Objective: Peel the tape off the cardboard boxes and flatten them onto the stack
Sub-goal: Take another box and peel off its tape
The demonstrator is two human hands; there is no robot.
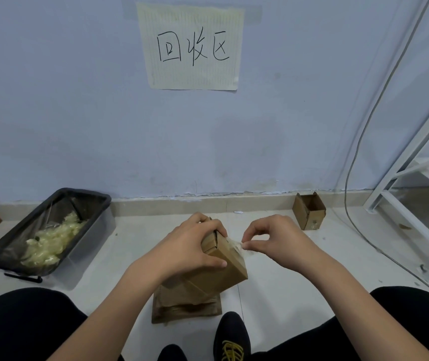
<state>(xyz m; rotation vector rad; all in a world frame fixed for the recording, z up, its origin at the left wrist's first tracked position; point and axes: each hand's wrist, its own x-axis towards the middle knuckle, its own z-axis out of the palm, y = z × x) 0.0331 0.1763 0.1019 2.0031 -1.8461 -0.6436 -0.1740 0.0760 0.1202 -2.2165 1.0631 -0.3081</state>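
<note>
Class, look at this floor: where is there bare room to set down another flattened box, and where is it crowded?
Bare tile lies between the bin and the stack, and between the hands and the small open box by the wall. It is crowded in the middle: the left hand grips the cardboard box above the stack, the right hand pinches tape.

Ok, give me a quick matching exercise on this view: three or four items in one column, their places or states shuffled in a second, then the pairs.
Items:
1. cardboard box
2. tape strip
3. flattened stack
4. small open box

States:
A. on the floor by the wall, right
B. pinched by the right hand
C. gripped by the left hand
D. flat on the floor under the held box

Pairs: 1-C, 2-B, 3-D, 4-A
</note>
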